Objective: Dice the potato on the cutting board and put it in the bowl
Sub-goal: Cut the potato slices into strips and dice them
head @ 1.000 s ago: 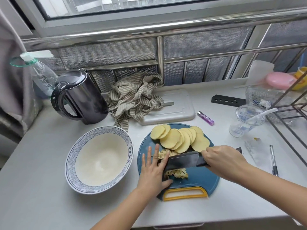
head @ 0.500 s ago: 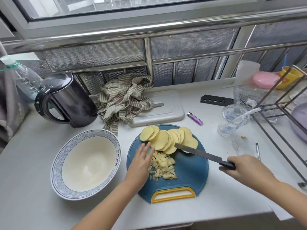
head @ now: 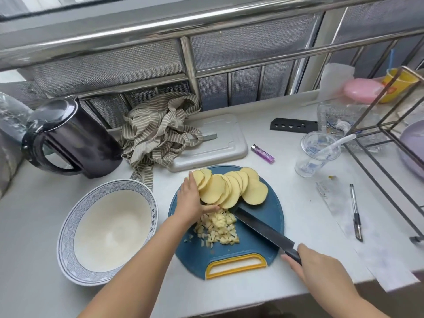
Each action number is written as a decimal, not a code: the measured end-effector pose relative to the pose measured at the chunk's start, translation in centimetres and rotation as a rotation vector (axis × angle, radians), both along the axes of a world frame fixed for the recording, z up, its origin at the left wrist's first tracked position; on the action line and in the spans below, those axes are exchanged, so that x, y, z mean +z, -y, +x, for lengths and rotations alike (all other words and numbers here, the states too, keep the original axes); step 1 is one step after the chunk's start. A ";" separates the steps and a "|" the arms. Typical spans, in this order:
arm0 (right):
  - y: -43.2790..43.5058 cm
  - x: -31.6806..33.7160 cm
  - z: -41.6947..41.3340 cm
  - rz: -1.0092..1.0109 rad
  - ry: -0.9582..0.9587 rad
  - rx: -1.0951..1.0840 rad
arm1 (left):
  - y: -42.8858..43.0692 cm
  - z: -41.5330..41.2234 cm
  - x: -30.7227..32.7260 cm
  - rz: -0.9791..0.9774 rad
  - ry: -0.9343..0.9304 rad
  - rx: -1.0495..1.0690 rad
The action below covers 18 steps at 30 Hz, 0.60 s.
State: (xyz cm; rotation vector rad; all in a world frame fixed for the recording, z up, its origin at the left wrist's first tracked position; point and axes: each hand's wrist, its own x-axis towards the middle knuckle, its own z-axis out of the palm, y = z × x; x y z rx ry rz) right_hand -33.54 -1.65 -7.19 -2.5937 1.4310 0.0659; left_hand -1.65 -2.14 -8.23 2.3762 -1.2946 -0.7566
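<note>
Blue board (head: 271, 208) on the counter, bowl (head: 68, 228) just left of it. Potato slices (head: 229, 188) fanned across the board's far half; dice (head: 218, 228) heaped near the middle, all on the board. Left hand (head: 191, 201): fingers straight against the slices' left end, thumb along their near edge. Right hand (head: 316, 269) wrapped round the handle of the knife (head: 259, 228); blade slants across the board, tip at the slices' near edge. Behind: kettle (head: 68, 138), striped cloth (head: 160, 134), lighter (head: 262, 153).
</note>
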 end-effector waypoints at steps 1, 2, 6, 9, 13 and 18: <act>-0.6 -0.4 0.6 -0.018 0.025 -0.003 | 0.0 -0.1 0.0 -0.011 0.007 -0.018; -1.2 -1.2 1.1 -0.044 0.064 -0.020 | 0.2 -0.3 0.0 -0.016 0.002 -0.033; -3.4 -1.5 3.1 0.156 0.063 -0.084 | 1.3 -0.3 0.5 -0.030 -0.006 -0.079; -4.3 -2.2 4.4 0.041 0.031 -0.137 | 1.7 0.2 0.9 -0.051 -0.015 -0.124; -5.7 -2.0 6.0 0.151 0.031 -0.152 | 2.1 1.0 1.6 -0.024 0.011 -0.203; -7.0 -2.0 8.1 0.142 -0.013 -0.195 | 2.7 1.4 2.4 -0.016 0.032 -0.286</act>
